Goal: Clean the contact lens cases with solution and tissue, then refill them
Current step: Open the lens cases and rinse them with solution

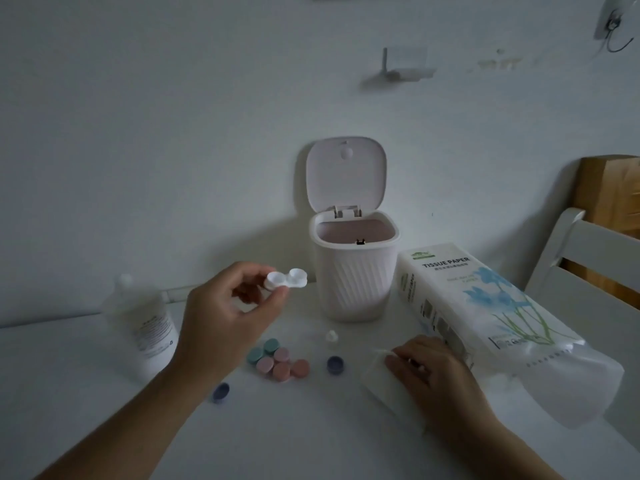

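Left hand [225, 317]: a white lens case [286, 279] is pinched, raised above the bench [277, 427].
Right hand [429, 368]: a tissue [384, 382] is gripped beside the tissue pack [485, 313].

Glossy white plastic lens case [286, 279], ribbed matt plastic bin [353, 282], soft paper tissue [384, 382].

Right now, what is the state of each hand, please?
Left hand: pinches the white lens case, lifted above the table.
Right hand: fingers grip a tissue by the tissue pack.
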The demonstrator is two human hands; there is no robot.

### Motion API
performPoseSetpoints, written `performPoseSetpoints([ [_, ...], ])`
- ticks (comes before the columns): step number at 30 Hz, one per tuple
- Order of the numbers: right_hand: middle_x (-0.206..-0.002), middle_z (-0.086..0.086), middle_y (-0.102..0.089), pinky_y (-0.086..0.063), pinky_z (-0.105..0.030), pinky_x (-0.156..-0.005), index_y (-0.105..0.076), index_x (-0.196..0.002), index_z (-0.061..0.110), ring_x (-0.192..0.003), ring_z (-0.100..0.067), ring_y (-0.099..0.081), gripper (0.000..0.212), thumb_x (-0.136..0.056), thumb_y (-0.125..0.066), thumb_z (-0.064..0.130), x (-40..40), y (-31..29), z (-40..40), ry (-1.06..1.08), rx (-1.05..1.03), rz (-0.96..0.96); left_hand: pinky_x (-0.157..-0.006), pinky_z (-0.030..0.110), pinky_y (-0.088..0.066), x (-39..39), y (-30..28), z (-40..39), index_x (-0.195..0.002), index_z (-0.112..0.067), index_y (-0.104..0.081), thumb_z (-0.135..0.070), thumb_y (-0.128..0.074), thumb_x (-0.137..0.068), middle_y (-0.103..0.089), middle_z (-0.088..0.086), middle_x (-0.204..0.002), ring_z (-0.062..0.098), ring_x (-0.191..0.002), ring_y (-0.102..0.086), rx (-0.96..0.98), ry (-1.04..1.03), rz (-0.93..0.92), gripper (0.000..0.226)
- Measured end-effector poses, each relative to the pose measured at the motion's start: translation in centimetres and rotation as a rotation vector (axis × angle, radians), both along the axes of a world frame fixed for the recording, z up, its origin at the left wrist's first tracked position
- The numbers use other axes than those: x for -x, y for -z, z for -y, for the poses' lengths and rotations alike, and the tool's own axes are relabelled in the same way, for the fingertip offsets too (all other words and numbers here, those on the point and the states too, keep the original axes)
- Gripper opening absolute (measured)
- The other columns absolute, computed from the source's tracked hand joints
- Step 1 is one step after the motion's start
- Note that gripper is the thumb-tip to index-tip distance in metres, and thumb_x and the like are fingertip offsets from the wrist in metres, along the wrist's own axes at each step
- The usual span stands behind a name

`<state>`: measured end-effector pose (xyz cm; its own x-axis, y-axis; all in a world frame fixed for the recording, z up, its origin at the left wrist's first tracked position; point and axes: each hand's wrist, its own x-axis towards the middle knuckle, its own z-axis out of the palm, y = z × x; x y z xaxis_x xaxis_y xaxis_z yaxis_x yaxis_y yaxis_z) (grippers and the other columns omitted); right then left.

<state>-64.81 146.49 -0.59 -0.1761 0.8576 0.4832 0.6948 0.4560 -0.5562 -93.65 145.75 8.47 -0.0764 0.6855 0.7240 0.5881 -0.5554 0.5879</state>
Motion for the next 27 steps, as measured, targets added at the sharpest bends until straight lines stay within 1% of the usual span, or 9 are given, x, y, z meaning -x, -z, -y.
performPoseSetpoints([
  [3,-0.077,0.013,-0.064,-0.046,-0.018,-0.072,-0.069,-0.078,0.031,-0.076,-0.003,-0.060,0.016,-0.090,-0.073,0.021,0.2,-0.8,0.6,0.058,-0.083,-0.120,-0.064,0.007,-0.046,2.0,1.8,1.4,-0.090,-0.041,-0.073,-0.047,-0.071,-0.077,-0.069,-0.013,-0.075,0.004,-0.070,-0.064,0.090,0.036,0.094,0.014],
  [5,-0.077,0.014,-0.063,-0.041,-0.010,-0.065,-0.067,-0.077,0.036,-0.075,-0.003,-0.059,0.016,-0.092,-0.069,0.031,0.8,-1.9,1.2,0.088,-0.114,-0.211,-0.063,0.014,-0.050,2.8,3.1,2.1,-0.092,-0.046,-0.073,-0.048,-0.072,-0.074,-0.071,-0.008,-0.076,0.004,-0.069,-0.065,0.158,0.075,0.118,0.018],
  [10,-0.085,0.021,-0.070,-0.052,-0.017,-0.058,-0.070,-0.091,0.047,-0.078,-0.001,-0.065,0.025,-0.082,-0.054,0.064,5.2,-5.5,1.2,0.050,0.035,-0.396,-0.069,0.013,-0.052,3.4,4.4,2.5,-0.095,-0.041,-0.076,-0.040,-0.079,-0.069,-0.077,-0.003,-0.083,0.005,-0.072,-0.070,0.270,0.242,0.246,0.026],
  [14,-0.078,0.011,-0.073,-0.056,-0.028,-0.051,-0.076,-0.089,0.037,-0.065,-0.006,-0.068,0.019,-0.090,-0.061,0.049,10.0,-7.0,-0.8,-0.141,0.188,-0.533,-0.067,0.012,-0.053,3.6,4.6,2.7,-0.099,-0.036,-0.077,-0.028,-0.079,-0.071,-0.079,-0.004,-0.082,0.006,-0.072,-0.073,0.286,0.348,0.327,0.029],
  [17,-0.071,0.004,-0.072,-0.044,-0.018,-0.043,-0.078,-0.088,0.033,-0.052,-0.002,-0.059,0.019,-0.096,-0.062,0.038,12.4,-6.5,-1.8,-0.210,0.237,-0.541,-0.068,0.013,-0.053,4.1,4.5,2.6,-0.099,-0.040,-0.077,-0.033,-0.079,-0.073,-0.079,-0.005,-0.085,0.005,-0.074,-0.073,0.267,0.297,0.312,0.027],
  [20,-0.068,0.003,-0.074,-0.046,-0.012,-0.043,-0.079,-0.087,0.023,-0.051,-0.004,-0.066,0.025,-0.099,-0.059,0.030,13.3,-5.9,-1.4,-0.373,0.353,-0.642,-0.067,0.020,-0.058,4.3,4.4,2.4,-0.102,-0.042,-0.076,-0.036,-0.077,-0.075,-0.078,-0.005,-0.088,0.010,-0.077,-0.073,0.259,0.259,0.260,0.028],
  [22,-0.073,-0.004,-0.077,-0.052,-0.019,-0.047,-0.080,-0.088,0.022,-0.059,-0.014,-0.073,0.029,-0.100,-0.056,0.033,13.3,-5.5,-1.0,-0.473,0.442,-0.696,-0.068,0.021,-0.058,4.0,4.3,2.3,-0.102,-0.043,-0.076,-0.036,-0.076,-0.076,-0.078,-0.006,-0.089,0.012,-0.077,-0.072,0.245,0.240,0.231,0.027],
  [25,-0.089,-0.023,-0.075,-0.061,-0.056,-0.066,-0.077,-0.098,0.012,-0.082,-0.044,-0.073,0.038,-0.098,-0.057,0.043,13.1,-4.7,-1.4,-0.519,0.502,-0.693,-0.067,0.032,-0.060,3.8,4.4,2.4,-0.102,-0.042,-0.076,-0.038,-0.075,-0.076,-0.078,-0.008,-0.091,0.015,-0.076,-0.070,0.229,0.205,0.204,0.027],
  [27,-0.089,-0.021,-0.075,-0.060,-0.054,-0.076,-0.077,-0.098,0.009,-0.083,-0.039,-0.073,0.042,-0.093,-0.058,0.046,12.9,-4.2,-1.6,-0.510,0.502,-0.682,-0.060,0.044,-0.058,3.8,4.4,2.4,-0.104,-0.043,-0.076,-0.038,-0.078,-0.076,-0.077,-0.007,-0.090,0.018,-0.072,-0.069,0.237,0.161,0.159,0.028],
])
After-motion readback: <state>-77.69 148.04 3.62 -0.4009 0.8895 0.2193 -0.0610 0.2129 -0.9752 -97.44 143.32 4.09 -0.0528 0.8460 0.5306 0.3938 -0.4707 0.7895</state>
